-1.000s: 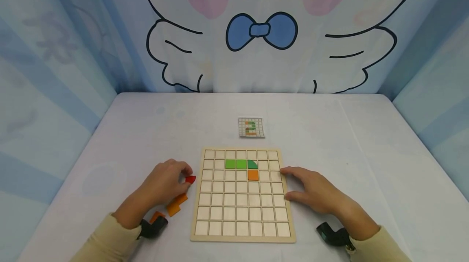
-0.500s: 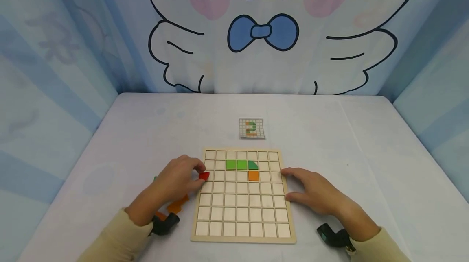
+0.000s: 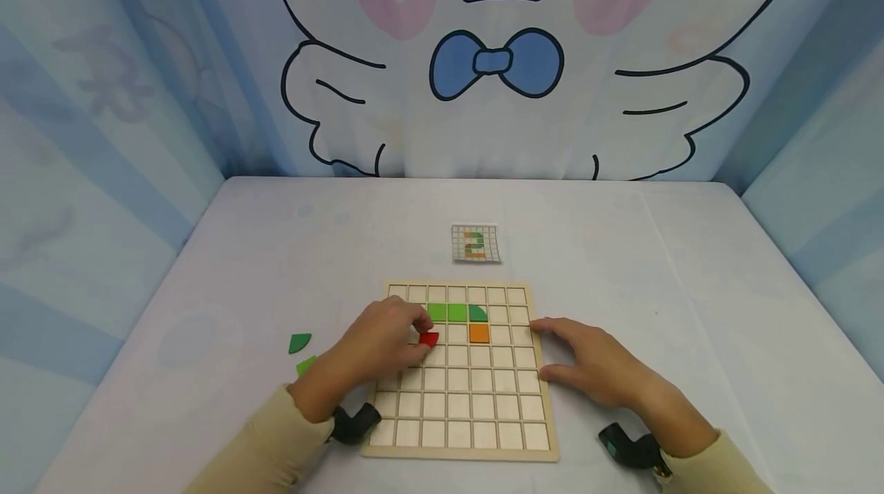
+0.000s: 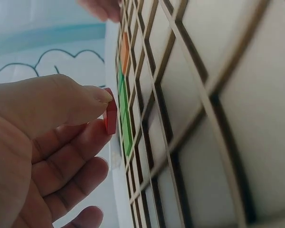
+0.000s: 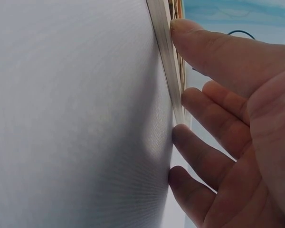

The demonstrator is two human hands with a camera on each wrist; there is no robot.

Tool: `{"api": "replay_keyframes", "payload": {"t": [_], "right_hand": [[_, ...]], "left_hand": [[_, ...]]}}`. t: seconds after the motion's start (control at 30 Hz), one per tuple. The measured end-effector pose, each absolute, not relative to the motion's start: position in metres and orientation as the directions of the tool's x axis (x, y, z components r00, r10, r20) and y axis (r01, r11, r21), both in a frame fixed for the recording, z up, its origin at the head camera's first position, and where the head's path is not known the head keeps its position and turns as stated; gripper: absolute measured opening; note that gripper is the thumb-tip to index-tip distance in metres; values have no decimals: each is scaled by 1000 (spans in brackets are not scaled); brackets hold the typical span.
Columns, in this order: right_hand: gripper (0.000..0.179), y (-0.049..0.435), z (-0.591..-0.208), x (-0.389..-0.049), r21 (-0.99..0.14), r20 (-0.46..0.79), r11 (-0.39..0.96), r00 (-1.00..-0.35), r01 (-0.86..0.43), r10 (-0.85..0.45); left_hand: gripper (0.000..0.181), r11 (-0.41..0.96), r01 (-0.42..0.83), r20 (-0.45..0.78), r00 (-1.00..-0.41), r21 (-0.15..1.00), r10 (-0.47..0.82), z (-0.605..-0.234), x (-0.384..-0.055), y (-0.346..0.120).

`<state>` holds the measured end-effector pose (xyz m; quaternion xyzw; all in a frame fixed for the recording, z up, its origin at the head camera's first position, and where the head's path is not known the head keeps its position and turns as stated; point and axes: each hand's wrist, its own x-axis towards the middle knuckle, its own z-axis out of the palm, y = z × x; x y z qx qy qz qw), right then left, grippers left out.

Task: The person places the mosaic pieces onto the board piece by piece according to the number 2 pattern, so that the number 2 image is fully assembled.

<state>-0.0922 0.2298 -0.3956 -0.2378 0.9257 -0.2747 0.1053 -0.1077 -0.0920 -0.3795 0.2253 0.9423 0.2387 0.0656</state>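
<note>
My left hand (image 3: 383,338) pinches a red tile (image 3: 429,339) between thumb and forefinger, over the left part of the wooden grid board (image 3: 459,454). In the left wrist view the red tile (image 4: 110,112) stands on edge between the fingertips, close above the grid. Two light green square tiles (image 3: 446,313) and a dark green rounded-corner tile (image 3: 478,314) fill part of the second row. Below the rounded one lies an orange square tile (image 3: 479,334). My right hand (image 3: 599,362) rests thumb and fingertips against the board's right edge (image 5: 168,61), fingers extended.
Behind the board lies a small card (image 3: 475,244) printed with a coloured figure on a grid. Left of the board are a dark green rounded tile (image 3: 300,343) and a light green tile (image 3: 307,365), partly behind my left arm. A cartoon curtain (image 3: 497,126) hangs past the table's far edge.
My left hand has carried the red tile rightward from beside the board to over its grid. The green tiles at left came into view; the orange pieces are now hidden. My right hand stayed put.
</note>
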Motion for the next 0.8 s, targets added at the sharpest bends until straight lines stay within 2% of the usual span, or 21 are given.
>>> {"api": "replay_keyframes", "payload": {"t": [0.43, 0.8], "right_hand": [[59, 230, -395, -93, -560, -74, 738, -864, -377, -497], [58, 230, -395, -93, -560, -76, 738, -864, -376, -498]], "left_hand": [[15, 738, 509, 32, -832, 443, 554, -383, -110, -61], [14, 748, 506, -15, -824, 429, 566, -385, -110, -46]]}}
